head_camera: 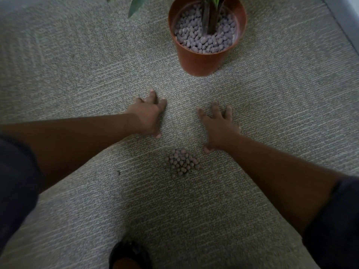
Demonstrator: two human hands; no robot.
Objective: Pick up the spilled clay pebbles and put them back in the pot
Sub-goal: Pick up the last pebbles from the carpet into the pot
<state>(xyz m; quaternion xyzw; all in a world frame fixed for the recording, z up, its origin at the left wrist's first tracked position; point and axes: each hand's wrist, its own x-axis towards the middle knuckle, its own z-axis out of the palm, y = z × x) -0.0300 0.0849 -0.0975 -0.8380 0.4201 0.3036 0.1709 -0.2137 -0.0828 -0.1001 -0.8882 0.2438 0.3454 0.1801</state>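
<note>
A small heap of greyish clay pebbles (182, 162) lies on the carpet between my two forearms. Beyond it stands a terracotta pot (200, 59) filled with the same pebbles around a plant stem. My left hand (148, 114) hovers low over the carpet, palm down and fingers spread, just beyond and left of the heap. My right hand (218, 126) does the same just beyond and right of the heap. Neither hand holds anything, and neither touches the pebbles.
Grey-green carpet (281, 94) covers the floor all round. A green leaf (137, 5) hangs at the top, left of the pot. A pale wall base (345, 22) runs along the upper right. A dark shoe (129, 255) shows at the bottom edge.
</note>
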